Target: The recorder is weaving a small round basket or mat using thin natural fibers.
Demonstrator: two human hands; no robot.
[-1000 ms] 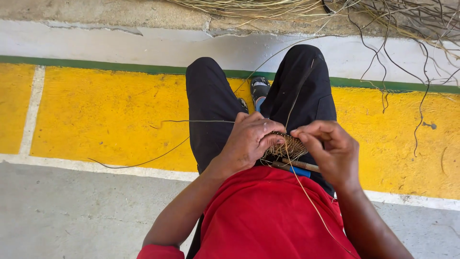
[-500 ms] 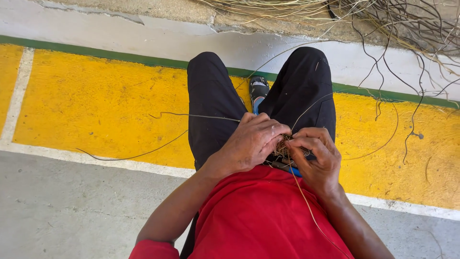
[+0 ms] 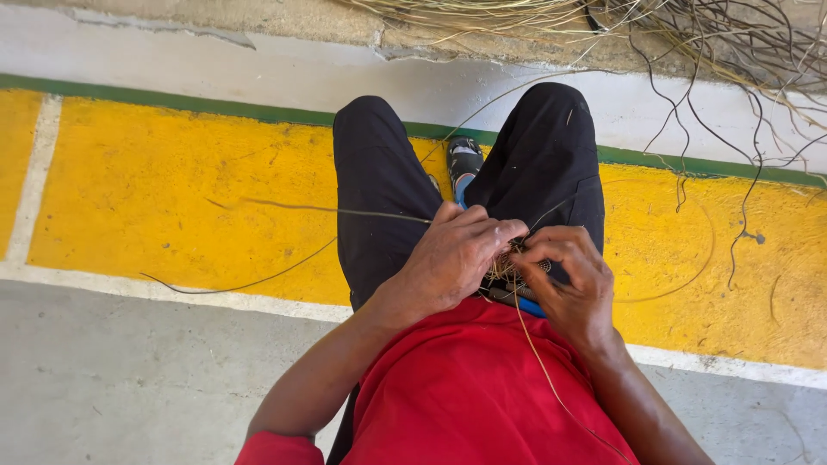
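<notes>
I look down at my lap, black trousers (image 3: 379, 198) and red shirt (image 3: 465, 387). My left hand (image 3: 452, 258) and my right hand (image 3: 568, 280) are closed together on a small woven piece of straw (image 3: 508, 265), mostly hidden between the fingers. Thin straw strands (image 3: 345, 212) run out from it to the left over my thigh, and another strand (image 3: 538, 362) trails down across my shirt. A blue object (image 3: 530, 307) shows just under my right hand.
A yellow painted band (image 3: 164, 198) with a green line and white edges crosses the concrete floor (image 3: 129, 379). A heap of dry straw and dark twigs (image 3: 680, 34) lies along the wall at the top right. My shoe (image 3: 465, 159) shows between my knees.
My two hands have drawn closer together over the woven piece, which is now nearly covered. The view has shifted a little; the loose strands lie much as before.
</notes>
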